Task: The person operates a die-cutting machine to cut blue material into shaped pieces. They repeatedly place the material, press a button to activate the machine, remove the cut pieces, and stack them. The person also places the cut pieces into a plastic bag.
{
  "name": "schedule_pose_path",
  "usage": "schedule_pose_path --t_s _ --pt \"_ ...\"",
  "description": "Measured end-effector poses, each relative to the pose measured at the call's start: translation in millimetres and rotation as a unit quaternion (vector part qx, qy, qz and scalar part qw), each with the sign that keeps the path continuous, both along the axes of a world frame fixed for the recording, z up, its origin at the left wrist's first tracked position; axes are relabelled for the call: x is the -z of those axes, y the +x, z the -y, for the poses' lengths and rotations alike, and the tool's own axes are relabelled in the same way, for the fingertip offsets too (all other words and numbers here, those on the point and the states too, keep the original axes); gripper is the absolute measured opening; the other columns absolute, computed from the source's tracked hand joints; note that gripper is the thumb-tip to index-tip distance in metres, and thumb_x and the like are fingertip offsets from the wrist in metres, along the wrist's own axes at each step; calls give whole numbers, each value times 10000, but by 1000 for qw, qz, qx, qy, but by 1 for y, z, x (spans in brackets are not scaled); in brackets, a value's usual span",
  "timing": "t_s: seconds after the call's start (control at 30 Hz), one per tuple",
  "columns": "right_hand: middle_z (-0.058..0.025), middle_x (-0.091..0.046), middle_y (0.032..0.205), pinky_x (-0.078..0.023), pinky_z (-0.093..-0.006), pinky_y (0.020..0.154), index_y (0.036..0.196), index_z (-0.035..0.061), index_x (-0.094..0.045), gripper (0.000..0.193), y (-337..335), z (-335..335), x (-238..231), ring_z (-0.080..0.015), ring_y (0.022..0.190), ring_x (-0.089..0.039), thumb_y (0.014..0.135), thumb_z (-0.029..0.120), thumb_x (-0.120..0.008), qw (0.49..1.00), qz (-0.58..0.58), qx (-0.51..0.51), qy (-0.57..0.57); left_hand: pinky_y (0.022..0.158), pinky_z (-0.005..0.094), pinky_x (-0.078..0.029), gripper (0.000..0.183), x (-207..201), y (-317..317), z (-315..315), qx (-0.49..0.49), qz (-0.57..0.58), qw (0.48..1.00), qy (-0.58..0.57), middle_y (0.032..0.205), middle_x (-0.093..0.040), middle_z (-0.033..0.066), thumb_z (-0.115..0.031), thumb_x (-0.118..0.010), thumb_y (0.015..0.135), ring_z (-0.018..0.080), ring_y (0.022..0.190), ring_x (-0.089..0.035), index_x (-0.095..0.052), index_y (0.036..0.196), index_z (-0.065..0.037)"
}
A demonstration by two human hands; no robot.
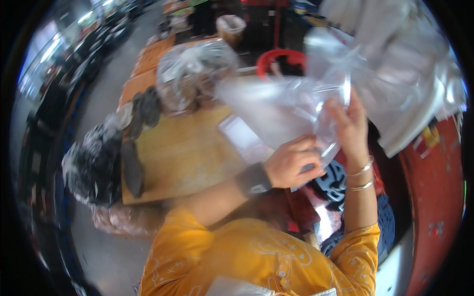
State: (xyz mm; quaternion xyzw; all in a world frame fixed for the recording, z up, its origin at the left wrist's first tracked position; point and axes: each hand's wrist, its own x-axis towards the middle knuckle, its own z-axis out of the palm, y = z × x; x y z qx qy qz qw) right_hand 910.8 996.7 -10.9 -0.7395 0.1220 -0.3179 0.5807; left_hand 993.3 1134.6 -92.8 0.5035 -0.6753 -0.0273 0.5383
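A clear plastic bag (276, 106), blurred by motion, spreads out in front of me above the right part of a wooden board (173, 153). My right hand (351, 126), with bangles on its wrist, pinches the bag's right part between thumb and fingers. Just below and left of it, my left hand (296, 165) wears a dark wristband, and its curled fingers close on the bag's lower edge. A white rectangular card or packet (242, 137) lies on the board under the bag.
Several dark grey shoe-like pieces (132, 170) line the board's left edge. A filled clear bag (192, 79) sits at its far side, a bag of black items (91, 163) at left. A red tub (276, 61) stands beyond; large whitish plastic sheeting (405, 74) hangs at right.
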Motion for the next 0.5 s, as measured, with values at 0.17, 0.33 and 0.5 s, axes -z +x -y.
schedule_pose_path --t_s 0.17,0.33,0.5 --pt "-243 -587 1151 -505 -427 841 1352 67 -456 515 118 -148 108 -392 1028 -595 855 87 -591 945 -17 -202 -258 923 355 -467 571 71 96 -171 -202 -521 828 -47 1218 -565 94 -374 -580 931 186 1097 -556 -408 1347 -23" --pt "-176 -580 1223 -491 -427 887 1321 109 -502 502 166 -285 219 -380 1056 -586 836 134 -627 878 -30 -420 -228 855 306 -504 416 104 159 -312 -212 -498 837 83 1135 -626 90 -220 -566 945 165 982 -623 -500 1288 7" --pt "-132 -594 1218 -472 -429 898 1256 88 -562 468 199 -292 189 -319 1063 -592 839 269 -670 822 -13 -443 -358 838 273 -485 491 99 178 -353 -250 -580 775 30 1153 -631 78 -48 -616 850 138 981 -606 -496 1322 15"
